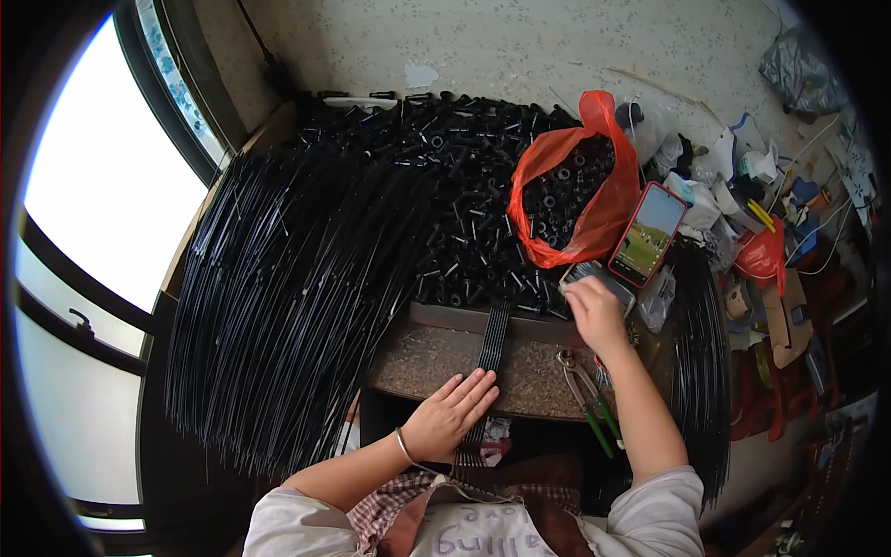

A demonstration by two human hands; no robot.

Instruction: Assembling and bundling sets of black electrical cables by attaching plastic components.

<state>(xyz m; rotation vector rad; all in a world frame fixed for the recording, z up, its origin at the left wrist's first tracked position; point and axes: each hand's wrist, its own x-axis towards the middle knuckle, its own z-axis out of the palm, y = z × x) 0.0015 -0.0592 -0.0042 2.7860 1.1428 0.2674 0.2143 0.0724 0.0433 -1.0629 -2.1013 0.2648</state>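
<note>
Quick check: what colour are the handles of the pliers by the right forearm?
The handles are green, in the head view.

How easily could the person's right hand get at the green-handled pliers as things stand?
Probably yes: the pliers lie uncovered at the edge of the worktop, and nothing visible blocks the way; the right hand would likely only need to draw back.

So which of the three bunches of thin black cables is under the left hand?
The narrow, flat middle bunch, running over the speckled worktop beneath the left hand; the broad left bunch and far-right bunch lie apart from that hand.
</note>
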